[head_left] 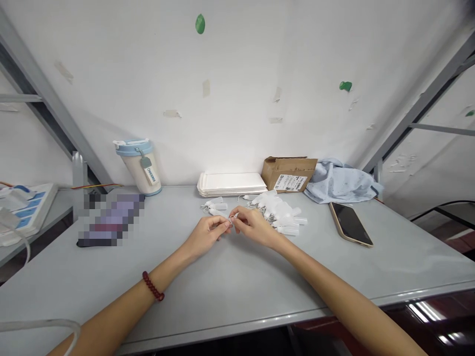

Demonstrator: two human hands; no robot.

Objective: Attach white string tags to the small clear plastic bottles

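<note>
My left hand (pixel 208 234) and my right hand (pixel 253 226) meet over the grey table, fingertips nearly touching. Both are closed in a pinch on a thin white cord (pixel 231 219), which shows as a small loop between them; whatever it is attached to is hidden. Right beside my right hand lies a heap of small translucent white bottles (pixel 284 210) with thin loops at their narrow ends. A few similar bottles (pixel 217 202) lie apart, just beyond my left fingers. A dark red bead bracelet (pixel 153 287) circles my left wrist.
Along the wall stand a blue-and-white tumbler (pixel 140 165), a stack of white flat packs (pixel 232 183), an opened cardboard box (pixel 289 174) and a crumpled light-blue cloth (pixel 339 180). A phone (pixel 351 224) lies at right, a blurred purple item (pixel 111 220) at left. A power strip (pixel 27 212) sits far left.
</note>
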